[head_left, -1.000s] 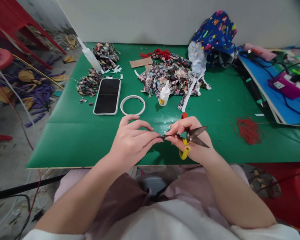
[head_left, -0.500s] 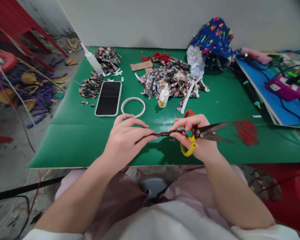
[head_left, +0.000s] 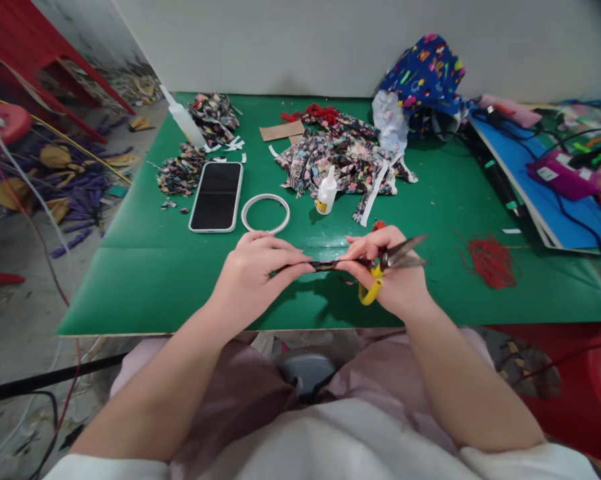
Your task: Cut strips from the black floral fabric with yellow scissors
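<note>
Fabric strip [head_left: 325, 265], dark and floral, hangs stretched between my two hands just above the near part of the green tabletop [head_left: 145, 280]. My left hand [head_left: 253, 273] pinches its left end; my right hand [head_left: 390, 270] pinches the right end while its grip also closes around the scissors [head_left: 387, 263], blades pointing right. Cut scraps [head_left: 180, 170] lie far left and more floral cloth [head_left: 340, 157] sits beyond, so I judge cutting partly done. Open tabletop lies left and right of my hands; the near edge is close.
</note>
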### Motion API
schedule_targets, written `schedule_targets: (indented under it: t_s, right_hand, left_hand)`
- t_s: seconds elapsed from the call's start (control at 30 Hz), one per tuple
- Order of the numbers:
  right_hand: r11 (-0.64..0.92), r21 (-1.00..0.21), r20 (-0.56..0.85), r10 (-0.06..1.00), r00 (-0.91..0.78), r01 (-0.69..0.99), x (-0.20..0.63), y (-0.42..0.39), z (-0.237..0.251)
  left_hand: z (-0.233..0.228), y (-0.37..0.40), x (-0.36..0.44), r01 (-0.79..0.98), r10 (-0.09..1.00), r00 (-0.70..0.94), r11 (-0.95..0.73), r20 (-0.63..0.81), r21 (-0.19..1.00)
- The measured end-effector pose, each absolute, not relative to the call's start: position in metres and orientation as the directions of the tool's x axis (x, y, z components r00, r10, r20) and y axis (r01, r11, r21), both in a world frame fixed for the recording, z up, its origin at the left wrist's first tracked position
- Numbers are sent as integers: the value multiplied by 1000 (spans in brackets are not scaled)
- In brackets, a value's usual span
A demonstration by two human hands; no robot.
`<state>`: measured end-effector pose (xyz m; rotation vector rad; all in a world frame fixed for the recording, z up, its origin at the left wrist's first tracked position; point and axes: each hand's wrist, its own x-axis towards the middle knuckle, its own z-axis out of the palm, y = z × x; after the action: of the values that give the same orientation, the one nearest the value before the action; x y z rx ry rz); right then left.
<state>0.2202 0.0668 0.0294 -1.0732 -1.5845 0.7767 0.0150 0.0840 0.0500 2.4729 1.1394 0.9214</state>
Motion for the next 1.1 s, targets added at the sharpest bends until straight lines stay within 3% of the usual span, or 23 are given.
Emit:
schedule_targets:
  t_s: [0.17, 0.33, 0.53, 0.67, 0.8, 0.9, 1.1]
  right_hand:
    - [198, -921, 155, 976, -150, 335, 223, 68, 32]
    - [131, -948, 90, 985, -149, 290, 219, 66, 29]
    - [8, -979, -23, 988, -149, 205, 217, 69, 26]
    - [-43, -975, -69, 991, -116, 216, 223, 73, 29]
    - [-39, -989, -46, 998, -46, 142, 224, 78, 30]
    - [-21, -995, -18, 999, 34, 94, 223, 82, 27]
    - [-13, -992, -15, 1000, -18, 122, 222, 81, 22]
  left_hand:
    - [43, 86, 19, 586, 813, 430, -582, 393, 564]
    - [44, 86, 24, 547, 900, 426, -342, 98, 764]
    - [41, 88, 25, 595, 940, 317, -302, 129, 745]
    - [39, 95, 22, 531, 967, 255, -122, -20, 838]
    - [38, 99, 22, 367, 930, 340, 7, -141, 930]
    - [36, 100, 22, 261, 941, 311, 50, -133, 964]
    - [31, 101, 22, 195, 968, 252, -33, -17, 980]
